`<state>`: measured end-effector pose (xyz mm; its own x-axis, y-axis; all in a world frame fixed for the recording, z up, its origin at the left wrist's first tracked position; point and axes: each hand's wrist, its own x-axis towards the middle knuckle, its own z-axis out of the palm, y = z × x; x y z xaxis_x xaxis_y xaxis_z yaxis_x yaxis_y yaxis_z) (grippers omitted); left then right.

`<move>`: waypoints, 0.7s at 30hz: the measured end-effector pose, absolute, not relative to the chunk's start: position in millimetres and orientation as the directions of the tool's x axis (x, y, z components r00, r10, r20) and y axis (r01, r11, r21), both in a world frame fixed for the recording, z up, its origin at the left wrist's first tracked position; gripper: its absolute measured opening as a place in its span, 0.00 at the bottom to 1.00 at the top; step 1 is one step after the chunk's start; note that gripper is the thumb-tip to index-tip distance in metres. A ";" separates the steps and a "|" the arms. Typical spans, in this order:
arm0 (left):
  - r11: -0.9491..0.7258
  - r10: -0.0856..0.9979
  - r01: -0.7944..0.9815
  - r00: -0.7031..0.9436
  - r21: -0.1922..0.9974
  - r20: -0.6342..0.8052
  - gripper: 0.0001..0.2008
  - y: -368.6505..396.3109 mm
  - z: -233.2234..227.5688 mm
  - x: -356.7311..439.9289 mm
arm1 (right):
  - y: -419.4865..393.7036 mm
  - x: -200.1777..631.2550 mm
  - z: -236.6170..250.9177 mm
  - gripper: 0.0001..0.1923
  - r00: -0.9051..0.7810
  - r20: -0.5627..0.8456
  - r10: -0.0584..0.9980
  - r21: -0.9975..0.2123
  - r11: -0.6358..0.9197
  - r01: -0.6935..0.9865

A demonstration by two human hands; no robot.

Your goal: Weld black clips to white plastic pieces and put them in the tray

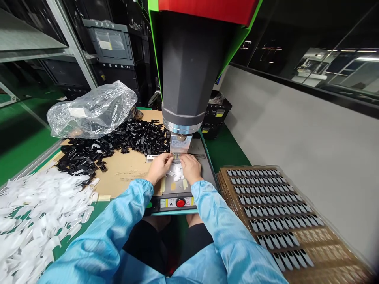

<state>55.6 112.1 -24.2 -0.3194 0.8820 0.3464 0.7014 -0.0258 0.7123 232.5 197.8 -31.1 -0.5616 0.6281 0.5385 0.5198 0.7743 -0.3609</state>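
Both my hands meet under the head of a bench press machine (186,75), at a metal fixture bar (152,157) on its dark base. My left hand (160,167) reaches in from the left, fingers pinched together at the fixture. Opposite it, my right hand (191,167) has its fingers bent and pressed at the same spot. Whatever lies between the fingertips is too small and covered to name. Just above them is the machine's silvery block tool (180,143). Several small white pieces (176,172) lie on the base between my wrists.
Black plastic parts (133,136) are heaped on cardboard at the left, beside a clear plastic bag (93,110). A pile of white pieces (38,213) spreads nearer me. A red button (180,202) is on the machine's front. Stacked trays (278,209) of grey parts stand at right.
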 end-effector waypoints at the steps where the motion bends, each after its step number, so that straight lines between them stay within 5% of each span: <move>1: -0.042 0.883 0.748 -0.283 0.662 0.375 0.13 111.3 -24.5 55.3 | 196.9 234.2 -31.5 0.13 -0.582 0.534 0.613 -0.343 0.786 0.514; 10: -0.041 0.898 0.925 -0.133 0.379 0.420 0.18 109.3 -32.0 44.1 | 186.4 236.5 -25.7 0.24 -0.677 0.393 0.622 -0.280 0.783 0.556; 21: -0.121 0.842 0.890 -0.142 0.439 0.520 0.16 106.8 -29.4 46.4 | 183.8 233.2 -25.2 0.24 -0.662 0.379 0.646 -0.264 0.761 0.592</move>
